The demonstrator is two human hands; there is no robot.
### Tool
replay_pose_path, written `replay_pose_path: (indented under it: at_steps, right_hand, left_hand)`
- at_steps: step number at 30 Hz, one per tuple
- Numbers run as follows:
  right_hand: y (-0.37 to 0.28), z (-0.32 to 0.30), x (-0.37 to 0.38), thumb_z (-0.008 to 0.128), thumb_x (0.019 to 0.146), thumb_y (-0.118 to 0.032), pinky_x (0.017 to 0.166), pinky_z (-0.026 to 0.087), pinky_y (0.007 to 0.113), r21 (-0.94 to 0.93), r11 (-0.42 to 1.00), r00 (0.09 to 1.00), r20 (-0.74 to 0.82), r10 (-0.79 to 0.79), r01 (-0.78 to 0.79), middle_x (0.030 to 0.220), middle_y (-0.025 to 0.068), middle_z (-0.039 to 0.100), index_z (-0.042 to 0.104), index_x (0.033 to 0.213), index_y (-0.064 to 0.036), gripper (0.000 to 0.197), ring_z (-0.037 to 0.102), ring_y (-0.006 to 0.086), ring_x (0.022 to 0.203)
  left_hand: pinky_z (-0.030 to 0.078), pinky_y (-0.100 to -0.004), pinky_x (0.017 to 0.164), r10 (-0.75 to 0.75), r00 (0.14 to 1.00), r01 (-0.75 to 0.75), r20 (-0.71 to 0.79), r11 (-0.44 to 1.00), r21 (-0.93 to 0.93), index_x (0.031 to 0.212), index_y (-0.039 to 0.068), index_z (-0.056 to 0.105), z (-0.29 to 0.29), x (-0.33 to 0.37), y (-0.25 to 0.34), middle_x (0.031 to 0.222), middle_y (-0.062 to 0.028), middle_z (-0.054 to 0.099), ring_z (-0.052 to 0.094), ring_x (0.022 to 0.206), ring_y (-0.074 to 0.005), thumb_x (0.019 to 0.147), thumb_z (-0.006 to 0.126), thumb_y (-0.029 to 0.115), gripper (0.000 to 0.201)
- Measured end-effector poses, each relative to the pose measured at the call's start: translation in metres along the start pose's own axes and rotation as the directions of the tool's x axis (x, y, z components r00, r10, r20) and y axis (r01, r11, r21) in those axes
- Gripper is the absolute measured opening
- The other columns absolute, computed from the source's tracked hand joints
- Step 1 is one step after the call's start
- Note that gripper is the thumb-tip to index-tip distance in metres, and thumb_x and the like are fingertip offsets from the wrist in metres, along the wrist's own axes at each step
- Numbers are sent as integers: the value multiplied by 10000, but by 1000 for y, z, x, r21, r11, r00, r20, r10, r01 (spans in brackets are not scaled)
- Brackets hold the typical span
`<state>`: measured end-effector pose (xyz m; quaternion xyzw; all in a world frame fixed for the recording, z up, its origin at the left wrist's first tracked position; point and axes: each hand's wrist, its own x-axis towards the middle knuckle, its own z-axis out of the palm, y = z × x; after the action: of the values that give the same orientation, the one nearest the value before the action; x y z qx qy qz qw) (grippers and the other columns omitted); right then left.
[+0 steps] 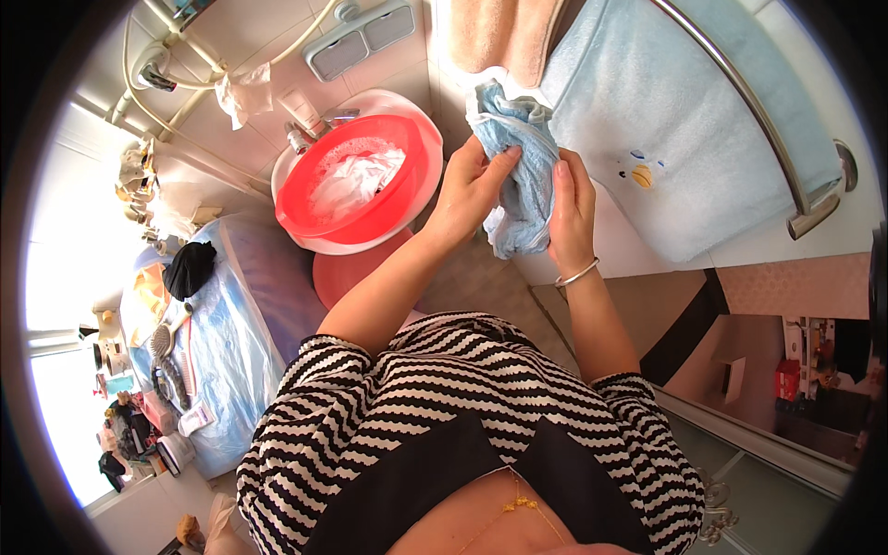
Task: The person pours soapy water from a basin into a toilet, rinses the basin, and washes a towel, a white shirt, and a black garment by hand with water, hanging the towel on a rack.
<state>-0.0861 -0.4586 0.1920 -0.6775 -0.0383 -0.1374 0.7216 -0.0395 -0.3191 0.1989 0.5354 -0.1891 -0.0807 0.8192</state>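
Observation:
A crumpled light-blue cloth (527, 176) with a paler edge hangs between my two hands, its exact kind unclear. My left hand (470, 185) grips its left side, thumb pressed on the front. Along the right side my right hand (571, 208) closes on it, with a bracelet at the wrist. To the left, a red basin (294, 211) sits in the white sink (433, 176). White fabric (356, 180) lies in foamy water inside the basin.
A light-blue towel (684, 185) hangs at the right by a metal rail (754, 97); a peach towel (504, 37) hangs beside it. A tube (299, 106) stands behind the basin. A plastic-covered surface (227, 351) at left holds a hairbrush (165, 338) and black cloth (190, 268).

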Motion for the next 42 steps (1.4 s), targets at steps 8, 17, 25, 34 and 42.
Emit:
replay_pose_path:
  at_steps: [8, 17, 25, 34, 42]
  right_hand:
    - [-12, -4, -23, 654, 822, -118, 728, 466, 323, -696, 578, 757, -76, -649, 426, 1006, 126, 575, 529, 1020, 1, 263, 552, 251, 865]
    - [-46, -22, -26, 522, 926, -99, 899, 430, 318, 391, 872, 870, -488, -74, 294, 1120, 108, 568, 508, 1056, 4, 167, 542, 168, 993]
    - [-81, -58, -30, 553, 917, -170, 964, 417, 346, 12, 999, 992, -122, 31, -29, 1212, 136, 555, 511, 1214, 33, 363, 540, 236, 1110]
    - [-134, -49, -28, 499, 955, -286, 994, 400, 398, 368, 929, 929, -357, 102, 40, 1259, 112, 541, 493, 1247, 10, 416, 507, 251, 1172]
    - [-171, -35, -40, 487, 961, -288, 1014, 391, 427, 313, 938, 893, -450, 5, 152, 1279, 136, 521, 480, 1263, 5, 421, 477, 276, 1209]
  left_hand:
    - [468, -262, 786, 66, 998, -66, -2, 995, 71, 1083, -24, 546, 35, -7, 3, 980, -42, 618, 554, 886, -89, 841, 607, -23, 249]
    - [534, -372, 822, -258, 949, 312, 182, 850, -424, 1187, -37, 482, 1, -5, 29, 1098, -133, 611, 624, 975, -234, 811, 662, 22, 421]
    - [484, -364, 901, -380, 920, 386, 98, 832, -399, 1186, -23, 533, -21, -5, 45, 1120, -125, 615, 589, 1040, -216, 930, 562, 251, 377]
    - [394, -351, 991, -31, 893, -64, 448, 979, 194, 1293, 60, 501, -59, -2, 42, 1260, -118, 529, 494, 1168, -205, 909, 598, 248, 438]
    - [429, -262, 818, -30, 844, -245, 536, 867, 434, 971, 5, 668, -88, 13, 17, 932, -29, 590, 536, 860, -124, 951, 539, 240, 269]
